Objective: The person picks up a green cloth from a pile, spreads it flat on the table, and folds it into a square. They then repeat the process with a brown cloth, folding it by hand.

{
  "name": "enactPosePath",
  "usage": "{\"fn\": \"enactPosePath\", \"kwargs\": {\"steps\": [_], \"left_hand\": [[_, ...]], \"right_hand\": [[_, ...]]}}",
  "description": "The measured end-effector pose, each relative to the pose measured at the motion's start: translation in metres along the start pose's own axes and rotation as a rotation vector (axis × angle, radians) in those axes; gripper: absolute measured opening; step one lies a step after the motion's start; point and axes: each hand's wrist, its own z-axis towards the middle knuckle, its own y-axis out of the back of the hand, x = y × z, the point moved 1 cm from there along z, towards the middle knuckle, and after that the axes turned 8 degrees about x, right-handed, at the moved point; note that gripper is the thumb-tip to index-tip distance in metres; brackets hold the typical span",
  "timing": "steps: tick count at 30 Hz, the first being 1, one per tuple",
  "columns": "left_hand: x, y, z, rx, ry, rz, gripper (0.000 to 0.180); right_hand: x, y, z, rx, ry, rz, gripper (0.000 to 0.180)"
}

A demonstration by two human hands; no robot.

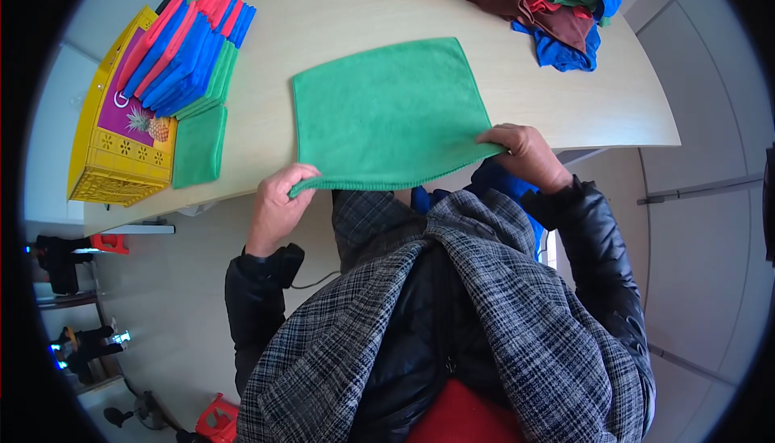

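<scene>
A green cloth (387, 108) lies spread on the table, its near edge raised a little over the table's front edge. My left hand (278, 205) pinches the near left corner, with the thumb and fingers closed on it. At the near right corner, my right hand (525, 152) grips the same cloth, fingers folded round the edge. The stretch between both hands is fairly taut and bows slightly toward me. The far part of the cloth rests flat on the tabletop.
Folded red, blue and green cloths (182, 55) stand in a row on the table's left, beside a yellow crate (121, 148). A loose heap of brown, blue and green cloths (557, 7) lies at the far right. The pale table (605, 112) ends just before me.
</scene>
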Motion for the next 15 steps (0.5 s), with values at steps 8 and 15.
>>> {"fn": "enactPosePath", "kwargs": {"steps": [8, 15], "left_hand": [[0.065, 0.020, 0.075, -0.204, 0.248, -0.530, 0.021], [0.170, -0.011, 0.136, -0.266, 0.379, -0.388, 0.022]], "right_hand": [[-0.046, 0.037, 0.094, 0.113, -0.190, 0.533, 0.022], [-0.117, -0.010, 0.170, -0.006, -0.458, 0.266, 0.041]]}}
